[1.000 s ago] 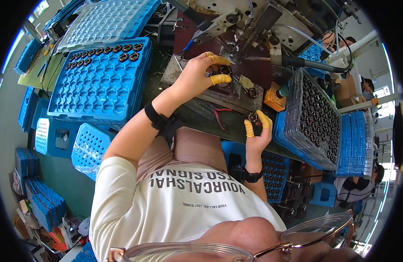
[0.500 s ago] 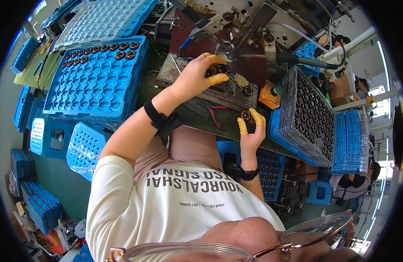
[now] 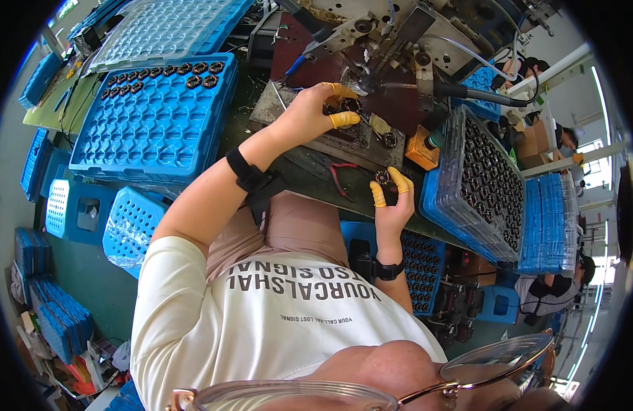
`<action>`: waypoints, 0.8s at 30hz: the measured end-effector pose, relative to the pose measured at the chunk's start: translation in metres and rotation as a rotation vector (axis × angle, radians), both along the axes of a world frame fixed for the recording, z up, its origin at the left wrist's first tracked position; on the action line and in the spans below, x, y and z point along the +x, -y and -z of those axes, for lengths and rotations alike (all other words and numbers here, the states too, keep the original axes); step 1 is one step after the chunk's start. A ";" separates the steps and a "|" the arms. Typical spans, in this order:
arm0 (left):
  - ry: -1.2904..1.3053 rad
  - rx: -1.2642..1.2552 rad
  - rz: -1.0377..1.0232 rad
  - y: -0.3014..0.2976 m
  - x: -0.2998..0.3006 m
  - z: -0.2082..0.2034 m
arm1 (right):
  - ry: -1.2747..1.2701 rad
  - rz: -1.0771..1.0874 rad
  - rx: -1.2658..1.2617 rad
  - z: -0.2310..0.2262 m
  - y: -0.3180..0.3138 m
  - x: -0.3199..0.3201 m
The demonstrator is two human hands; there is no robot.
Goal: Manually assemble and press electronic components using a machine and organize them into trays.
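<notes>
Thumb and fingers in yellow covers, a worker's left hand [image 3: 316,113] closes around a dark ring [image 3: 351,105] at the metal plate [image 3: 267,114] beneath it. A steady hold on the ring's outer edge, fingertips clear of its middle, looks the sound way to handle it; how hard the hand presses cannot be told.

Nearer the body, the right hand [image 3: 394,209] pinches a second ring [image 3: 383,177] between covered fingertips, above the surface [image 3: 357,186]. A light, even pinch, level and well apart from the other hand, would likely spare the part a knock.

Between the two hands, a loose ring [image 3: 388,140] rests on the plate beside a pale yellowish lump [image 3: 379,125], both worth minding with the knuckles. Red-handled pliers [image 3: 339,179] lie just left of the right hand, best left untangled from the wrist. Beyond that hand, to the right, stand an orange box [image 3: 420,148] and a clear tray [image 3: 459,218] packed with rings; well left of the left hand, a blue tray [image 3: 138,137] carries rings in its far rows.
</notes>
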State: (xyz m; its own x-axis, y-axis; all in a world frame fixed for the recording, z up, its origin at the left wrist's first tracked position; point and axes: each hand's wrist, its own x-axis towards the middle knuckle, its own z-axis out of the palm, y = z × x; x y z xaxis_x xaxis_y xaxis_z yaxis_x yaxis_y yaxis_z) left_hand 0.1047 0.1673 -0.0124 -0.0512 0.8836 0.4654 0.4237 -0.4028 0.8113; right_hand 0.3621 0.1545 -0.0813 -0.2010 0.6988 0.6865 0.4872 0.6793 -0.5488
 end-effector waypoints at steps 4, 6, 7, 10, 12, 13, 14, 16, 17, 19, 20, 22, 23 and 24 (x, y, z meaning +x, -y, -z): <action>0.002 -0.049 0.014 0.000 0.000 -0.004 | 0.014 -0.013 -0.003 0.001 0.000 0.000; -0.058 0.068 -0.028 0.002 0.003 -0.001 | 0.017 -0.005 -0.019 -0.001 0.002 0.000; -0.061 0.067 -0.027 0.004 0.005 0.000 | 0.023 0.005 -0.036 -0.001 0.003 0.000; -0.034 0.086 -0.124 0.012 0.012 0.000 | 0.015 0.000 -0.002 0.001 0.002 0.000; 0.088 0.203 -0.143 0.015 0.011 0.006 | 0.016 -0.003 0.010 0.002 0.001 0.002; -0.074 0.175 -0.154 0.018 0.008 0.007 | 0.019 -0.010 0.022 0.002 0.001 0.003; -0.076 0.173 -0.147 0.019 0.011 0.008 | 0.017 -0.004 0.020 0.002 0.001 0.003; -0.015 0.223 -0.161 0.021 0.013 0.007 | 0.016 -0.025 0.041 0.000 0.000 0.001; -0.016 0.222 -0.159 0.020 0.015 0.005 | 0.015 -0.023 0.040 0.000 0.000 0.003; -0.004 0.270 -0.237 0.017 0.018 0.000 | -0.041 -0.031 0.007 0.000 0.001 0.004; -0.004 0.272 -0.234 0.012 0.018 0.000 | -0.041 -0.029 0.009 0.000 0.001 0.004; -0.146 0.195 -0.195 0.003 0.016 -0.001 | -0.072 -0.015 -0.010 0.000 0.000 0.006; -0.143 0.197 -0.197 0.002 0.017 0.000 | -0.069 -0.016 -0.008 0.001 0.001 0.006; -0.135 0.118 -0.179 0.001 0.017 0.000 | -0.068 -0.009 -0.006 0.002 0.001 0.006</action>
State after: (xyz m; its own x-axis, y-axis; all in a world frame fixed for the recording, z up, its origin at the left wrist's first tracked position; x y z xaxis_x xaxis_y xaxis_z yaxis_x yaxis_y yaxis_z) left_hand 0.1215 0.1665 -0.0129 -0.1319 0.8053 0.5781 0.5980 -0.4005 0.6943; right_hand 0.3680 0.1540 -0.0838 -0.1601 0.7011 0.6948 0.4427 0.6802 -0.5843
